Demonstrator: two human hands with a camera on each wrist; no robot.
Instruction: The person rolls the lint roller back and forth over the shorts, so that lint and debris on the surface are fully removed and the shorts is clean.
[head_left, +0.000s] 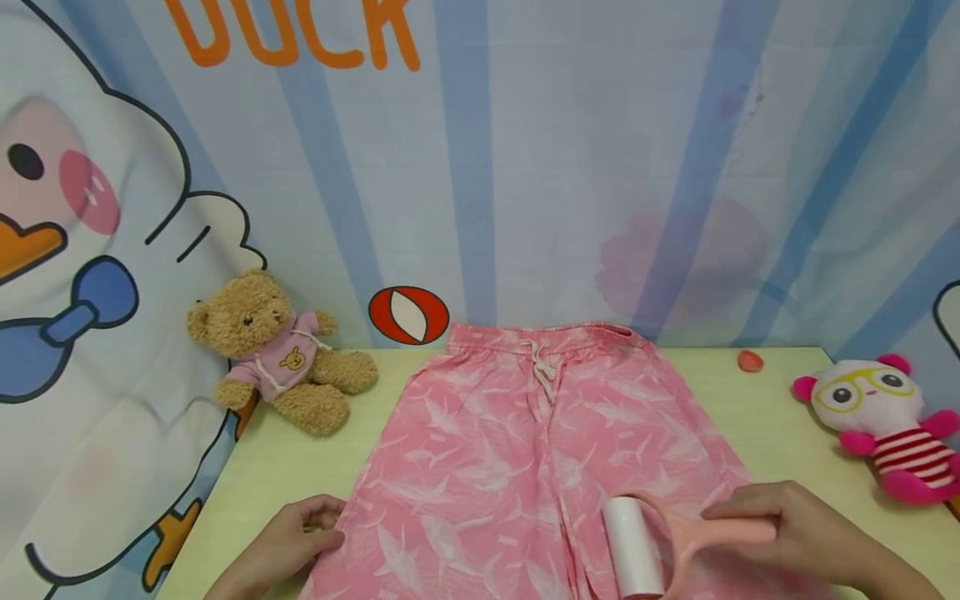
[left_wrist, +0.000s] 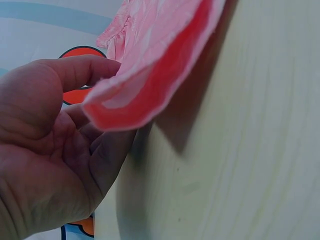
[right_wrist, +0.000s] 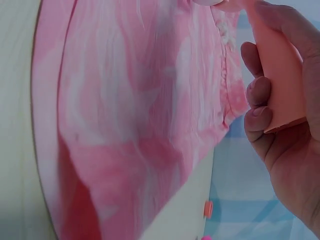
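Note:
Pink shorts [head_left: 480, 450] with a pale print lie spread over the table, their waistband and white drawstring [head_left: 542, 367] at the far side. At the left edge, my left hand [head_left: 296, 537] pinches the cloth; in the left wrist view the thumb is above it, fingers beneath, beside the open leg hem [left_wrist: 125, 117]. My right hand [head_left: 795, 525] grips the peach handle [right_wrist: 280, 70] of a lint roller [head_left: 633, 546]. Its white roll is over the right leg of the shorts in the head view; whether it touches the cloth is unclear.
A brown teddy bear [head_left: 288, 358] in a pink top sits at the table's back left. On the right lies a pink and white plush toy [head_left: 885, 425] with yellow glasses. A small red object [head_left: 750, 361] is near the back edge, before a printed cloth backdrop [head_left: 555, 167].

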